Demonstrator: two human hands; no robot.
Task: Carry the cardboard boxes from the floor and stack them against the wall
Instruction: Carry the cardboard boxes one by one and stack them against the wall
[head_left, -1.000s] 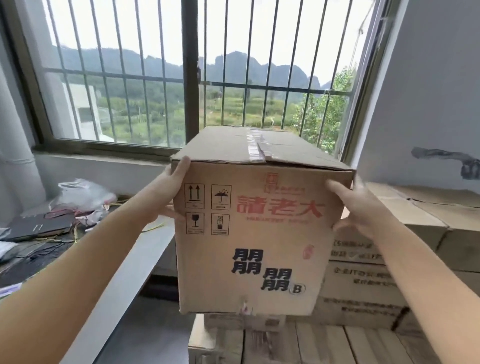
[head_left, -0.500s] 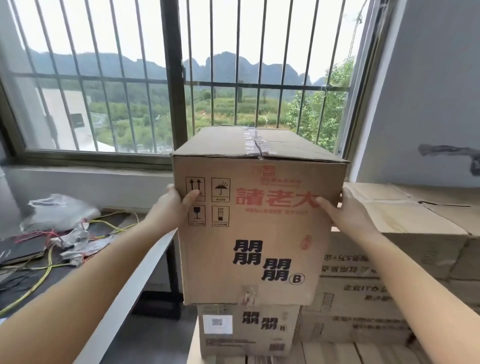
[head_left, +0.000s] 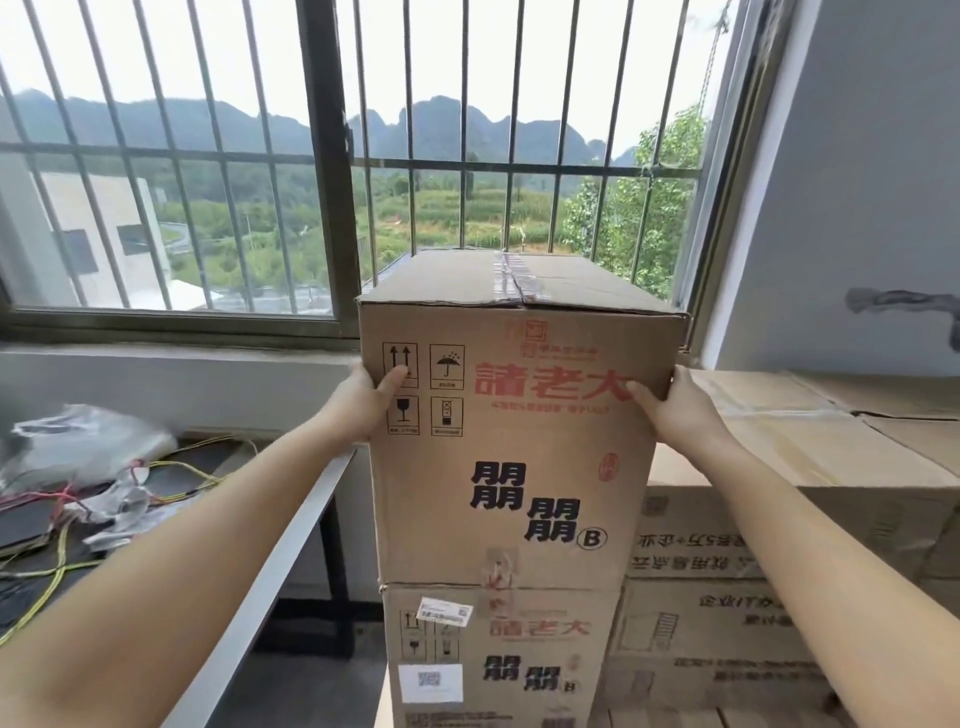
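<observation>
**Both hands clamped on the top box, stack by the window growing**

Grip first: left hand (head_left: 363, 402) presses the left face of the upper box (head_left: 514, 415), thumb wrapped onto the front by the arrow icons; right hand (head_left: 675, 410) does the same on the right edge, thumb on the red print. So both hands hold that box, squeezing it from either side

The box looks set down on a matching lower box (head_left: 498, 654), edges roughly flush, just under the barred window (head_left: 322, 171) and snug against the neighbouring stack (head_left: 810, 519) on the right, which runs along the grey wall (head_left: 872, 182)

Progress-wise, I'd say this one is basically placed, only letting go is left. Can't see the floor, so no idea how many boxes remain

Orientation: upright, arrows up, printed end face toward the camera, taped seam on top. Its long axis runs away from me toward the window
</observation>
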